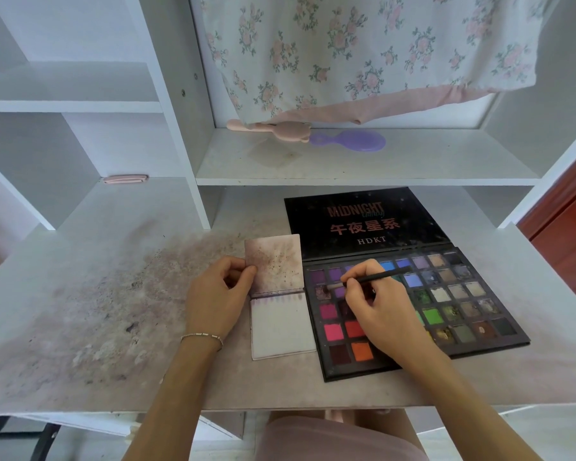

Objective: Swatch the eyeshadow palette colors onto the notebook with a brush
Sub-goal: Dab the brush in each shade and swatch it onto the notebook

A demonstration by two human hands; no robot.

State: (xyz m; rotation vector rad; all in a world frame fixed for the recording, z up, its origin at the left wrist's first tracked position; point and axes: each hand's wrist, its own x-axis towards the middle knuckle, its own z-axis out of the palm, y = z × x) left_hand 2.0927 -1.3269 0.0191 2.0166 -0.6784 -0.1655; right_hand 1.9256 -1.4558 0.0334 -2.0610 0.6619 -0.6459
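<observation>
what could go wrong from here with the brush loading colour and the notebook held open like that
1. The right hand rests over the palette pans while dipping the brush, so it may smear shades.
2. The left hand only pinches the notebook flap's edge; it could fall onto the fresh swatches.
3. Loose powder may add to the stained desk.

On the desk (80,294) the notebook (281,324) lies just left of the palette (463,304), perhaps touching; two hairbrushes (346,140) lie on the shelf (413,164) behind.

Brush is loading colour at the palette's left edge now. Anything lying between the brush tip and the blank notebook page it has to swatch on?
Nothing visible. The brush tip sits beside the notebook, whose page lies bare; the left hand only pinches the flipped-up cover.
</observation>
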